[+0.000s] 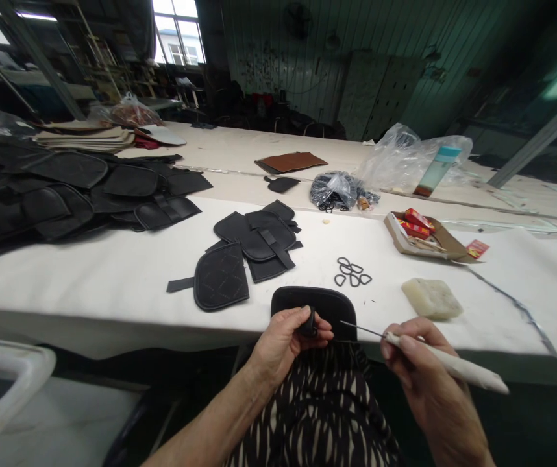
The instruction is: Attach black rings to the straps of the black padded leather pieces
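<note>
Left hand (288, 340) pinched a black tab (310, 322) on the leather piece (317, 301) at the tabletop's (113, 285) near edge; right hand (419, 363) gripped a white-handled awl (454, 366). Its tip sat pretty near that left hand, so one slip could jab it.

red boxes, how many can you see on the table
3. Two red boxes lie in the open carton; a third lies on the table just right of it. More may be hidden inside the carton.
</note>
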Demonstrator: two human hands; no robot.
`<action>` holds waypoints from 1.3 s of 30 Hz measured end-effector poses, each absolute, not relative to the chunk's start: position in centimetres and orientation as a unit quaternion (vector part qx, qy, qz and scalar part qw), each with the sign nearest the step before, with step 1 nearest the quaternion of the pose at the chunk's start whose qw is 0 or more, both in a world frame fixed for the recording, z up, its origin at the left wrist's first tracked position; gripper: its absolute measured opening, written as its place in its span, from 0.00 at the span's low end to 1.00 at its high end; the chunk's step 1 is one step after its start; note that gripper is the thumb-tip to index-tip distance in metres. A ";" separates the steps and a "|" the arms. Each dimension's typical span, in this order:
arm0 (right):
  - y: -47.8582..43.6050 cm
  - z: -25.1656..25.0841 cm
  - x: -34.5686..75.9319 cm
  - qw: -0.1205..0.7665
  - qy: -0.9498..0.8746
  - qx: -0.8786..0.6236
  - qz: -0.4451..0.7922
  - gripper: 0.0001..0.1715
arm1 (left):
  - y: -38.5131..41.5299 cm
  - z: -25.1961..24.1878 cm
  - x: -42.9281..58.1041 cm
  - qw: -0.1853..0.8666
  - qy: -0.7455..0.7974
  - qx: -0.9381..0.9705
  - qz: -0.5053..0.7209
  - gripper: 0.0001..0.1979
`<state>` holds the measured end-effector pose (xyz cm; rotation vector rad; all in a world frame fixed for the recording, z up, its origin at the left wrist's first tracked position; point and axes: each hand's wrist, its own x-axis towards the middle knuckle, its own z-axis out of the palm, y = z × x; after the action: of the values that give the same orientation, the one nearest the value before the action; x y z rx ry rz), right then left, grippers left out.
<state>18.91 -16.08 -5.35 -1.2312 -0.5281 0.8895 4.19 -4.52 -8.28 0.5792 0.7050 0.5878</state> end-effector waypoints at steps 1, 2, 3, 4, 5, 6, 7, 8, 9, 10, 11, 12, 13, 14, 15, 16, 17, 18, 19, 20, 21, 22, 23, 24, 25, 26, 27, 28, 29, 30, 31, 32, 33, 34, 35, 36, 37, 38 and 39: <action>-16.1 -5.4 18.6 0.692 -0.248 -0.558 0.385 0.08 | -4.5 -8.3 4.1 0.858 0.329 0.280 0.277 0.12; -16.0 -5.6 18.3 0.690 -0.270 -0.565 0.363 0.08 | -4.5 -8.3 4.1 0.859 0.325 0.284 0.277 0.12; -15.9 -5.9 17.8 0.688 -0.301 -0.573 0.328 0.07 | -4.5 -8.3 4.1 0.858 0.324 0.286 0.277 0.12; -15.8 -6.2 17.2 0.683 -0.337 -0.583 0.282 0.06 | -4.5 -8.3 4.1 0.858 0.323 0.287 0.278 0.13; -15.6 -6.7 16.7 0.674 -0.376 -0.595 0.223 0.05 | -4.5 -8.4 4.1 0.858 0.323 0.286 0.280 0.13; -15.5 -7.1 16.1 0.660 -0.418 -0.604 0.157 0.06 | -4.5 -8.4 4.2 0.857 0.323 0.285 0.282 0.13; -15.3 -7.6 15.6 0.640 -0.460 -0.608 0.091 0.10 | -4.5 -8.5 4.2 0.857 0.322 0.284 0.285 0.13; -15.2 -8.1 15.1 0.618 -0.503 -0.604 0.034 0.15 | -4.6 -8.6 4.3 0.857 0.320 0.284 0.288 0.13; -15.0 -8.5 14.8 0.596 -0.542 -0.593 -0.011 0.20 | -4.6 -8.7 4.3 0.857 0.317 0.283 0.292 0.14; -14.7 -8.8 14.6 0.577 -0.577 -0.577 -0.041 0.24 | -4.6 -8.8 4.4 0.857 0.314 0.282 0.297 0.13; -14.4 -9.1 14.6 0.561 -0.606 -0.561 -0.057 0.27 | -4.7 -8.9 4.4 0.856 0.311 0.281 0.302 0.13; -14.1 -9.3 14.6 0.547 -0.628 -0.550 -0.063 0.30 | -4.7 -8.9 4.4 0.856 0.308 0.280 0.306 0.13; -13.7 -9.5 14.6 0.533 -0.644 -0.545 -0.067 0.32 | -4.8 -9.0 4.5 0.856 0.303 0.281 0.309 0.13; -13.4 -9.7 14.7 0.518 -0.657 -0.543 -0.071 0.34 | -4.9 -9.0 4.5 0.856 0.298 0.284 0.312 0.13; -13.1 -10.0 14.8 0.505 -0.667 -0.543 -0.077 0.35 | -4.9 -9.0 4.5 0.856 0.293 0.289 0.313 0.13; -12.9 -10.2 14.9 0.493 -0.673 -0.545 -0.085 0.36 | -5.0 -9.0 4.5 0.855 0.290 0.294 0.313 0.13; -12.8 -10.4 14.9 0.485 -0.677 -0.546 -0.094 0.36 | -5.0 -9.0 4.5 0.853 0.289 0.299 0.314 0.14; -12.7 -10.6 14.9 0.478 -0.678 -0.549 -0.101 0.35 | -5.1 -9.1 4.5 0.850 0.292 0.304 0.316 0.14; -12.6 -10.7 14.9 0.471 -0.680 -0.552 -0.106 0.34 | -5.1 -9.1 4.6 0.845 0.298 0.310 0.317 0.15; -12.6 -10.8 14.8 0.465 -0.681 -0.555 -0.112 0.32 | -5.1 -9.1 4.6 0.840 0.303 0.318 0.317 0.15; -12.7 -10.9 14.8 0.457 -0.683 -0.558 -0.117 0.30 | -5.2 -9.2 4.6 0.835 0.308 0.328 0.317 0.16; -12.7 -10.9 14.8 0.451 -0.685 -0.559 -0.124 0.28 | -5.2 -9.3 4.6 0.829 0.313 0.339 0.317 0.16; -12.7 -10.9 14.7 0.446 -0.686 -0.559 -0.133 0.25 | -5.2 -9.4 4.6 0.823 0.316 0.349 0.318 0.16; -12.7 -10.8 14.7 0.443 -0.688 -0.556 -0.143 0.23 | -5.3 -9.5 4.6 0.818 0.320 0.357 0.318 0.16; -12.6 -10.8 14.7 0.441 -0.690 -0.553 -0.152 0.21 | -5.3 -9.6 4.6 0.814 0.322 0.365 0.318 0.16; -12.5 -10.8 14.6 0.440 -0.692 -0.550 -0.159 0.19 | -5.3 -9.6 4.6 0.810 0.324 0.371 0.317 0.16; -12.5 -10.8 14.6 0.438 -0.693 -0.549 -0.163 0.18 | -5.3 -9.7 4.6 0.807 0.327 0.377 0.315 0.16; -12.4 -10.8 14.6 0.437 -0.694 -0.548 -0.164 0.17 | -5.2 -9.7 4.6 0.804 0.329 0.382 0.315 0.16; -12.3 -10.9 14.6 0.435 -0.696 -0.549 -0.161 0.16 | -5.2 -9.7 4.6 0.801 0.332 0.386 0.315 0.17; -12.3 -11.0 14.6 0.435 -0.697 -0.548 -0.159 0.15 | -5.2 -9.6 4.6 0.798 0.333 0.390 0.317 0.17; -12.4 -11.1 14.7 0.436 -0.697 -0.547 -0.156 0.16 | -5.2 -9.5 4.6 0.795 0.334 0.393 0.320 0.17; -12.5 -11.2 14.8 0.438 -0.699 -0.544 -0.155 0.17 | -5.2 -9.5 4.6 0.793 0.335 0.394 0.323 0.17; -12.7 -11.4 14.9 0.440 -0.702 -0.539 -0.152 0.18 | -5.3 -9.4 4.6 0.790 0.337 0.395 0.325 0.17; -12.9 -11.5 15.1 0.440 -0.706 -0.535 -0.150 0.21 | -5.4 -9.3 4.6 0.786 0.343 0.396 0.328 0.17; -13.1 -11.7 15.3 0.439 -0.711 -0.529 -0.149 0.23 | -5.6 -9.2 4.6 0.781 0.352 0.395 0.332 0.17; -13.4 -11.8 15.6 0.433 -0.719 -0.523 -0.145 0.25 | -5.7 -9.1 4.6 0.777 0.362 0.390 0.337 0.18; -13.6 -12.0 15.8 0.428 -0.724 -0.520 -0.149 0.26 | -5.9 -8.9 4.5 0.777 0.371 0.379 0.340 0.18; -13.7 -12.1 16.1 0.422 -0.728 -0.517 -0.157 0.26 | -6.1 -8.8 4.3 0.783 0.375 0.364 0.338 0.17; -13.9 -12.3 16.4 0.437 -0.723 -0.504 -0.181 0.23 | -6.2 -8.6 4.1 0.794 0.375 0.343 0.333 0.16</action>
<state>16.41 -13.90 -12.29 -1.2535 -1.7980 -0.4491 4.08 -6.22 -8.60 0.7378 0.8061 0.7154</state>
